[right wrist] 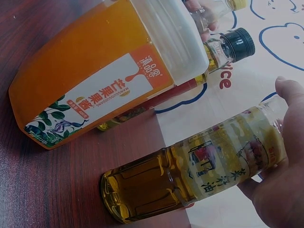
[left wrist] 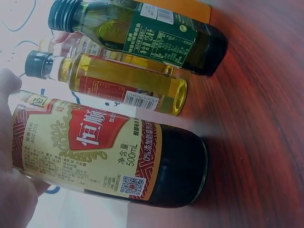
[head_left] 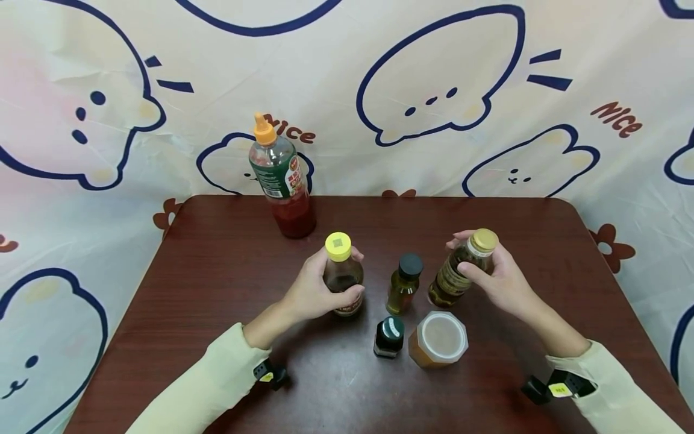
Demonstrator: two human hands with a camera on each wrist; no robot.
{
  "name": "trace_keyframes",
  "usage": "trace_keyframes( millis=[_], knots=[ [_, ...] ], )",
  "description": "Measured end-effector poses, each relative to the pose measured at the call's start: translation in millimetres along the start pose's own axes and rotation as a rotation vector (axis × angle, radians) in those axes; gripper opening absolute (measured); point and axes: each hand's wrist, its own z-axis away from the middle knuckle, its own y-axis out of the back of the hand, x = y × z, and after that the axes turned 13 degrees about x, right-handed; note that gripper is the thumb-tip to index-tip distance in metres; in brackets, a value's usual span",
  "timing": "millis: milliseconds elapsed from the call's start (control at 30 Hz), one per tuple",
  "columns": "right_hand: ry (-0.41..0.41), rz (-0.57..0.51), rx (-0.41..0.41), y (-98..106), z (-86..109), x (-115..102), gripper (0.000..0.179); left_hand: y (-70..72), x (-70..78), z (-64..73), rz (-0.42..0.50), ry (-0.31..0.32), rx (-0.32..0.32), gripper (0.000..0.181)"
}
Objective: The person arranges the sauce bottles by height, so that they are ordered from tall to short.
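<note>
My left hand (head_left: 310, 294) grips a dark vinegar bottle (head_left: 343, 276) with a bright yellow cap, fingers wrapped round its upper part. In the left wrist view, its cream-and-red label (left wrist: 95, 142) faces the camera, and the base is at the tabletop. On the right, my right hand (head_left: 504, 280) holds a cooking oil bottle (head_left: 452, 278) with a gold cap, thumb across its front. Golden oil fills the lower part of that bottle (right wrist: 147, 185) in the right wrist view. Between the hands stand a slim oil bottle (head_left: 402, 294) with a dark cap and a green-capped olive oil bottle (head_left: 388, 342).
An orange mango jam jar (head_left: 425, 354) with a white lid stands just in front of the cooking oil bottle. At the table's far left edge is a red chili sauce bottle (head_left: 290, 193) with an orange nozzle. A patterned cloth (head_left: 336, 78) hangs behind the brown table (head_left: 217, 265).
</note>
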Motion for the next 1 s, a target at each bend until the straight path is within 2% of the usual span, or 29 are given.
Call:
trace_keyframes(
  millis=[233, 467, 733, 1000],
  knots=[
    [0.001, -0.013, -0.002, 0, 0.5, 1, 0.045, -2.4, -1.9, -3.4, 0.008, -0.015, 0.014, 0.048],
    [0.003, -0.007, -0.001, 0, 0.5, 1, 0.046, -0.3, -4.1, -13.2, -0.021, -0.021, 0.039, 0.048],
    [0.018, -0.005, 0.005, 0, -0.5, 1, 0.047, 7.2, -3.0, -38.4, -0.041, -0.048, 0.098, 0.046],
    [0.015, 0.0, 0.001, 0, 0.0, 2, 0.046, 7.7, -4.6, -68.2, -0.042, -0.018, 0.137, 0.043]
  ],
)
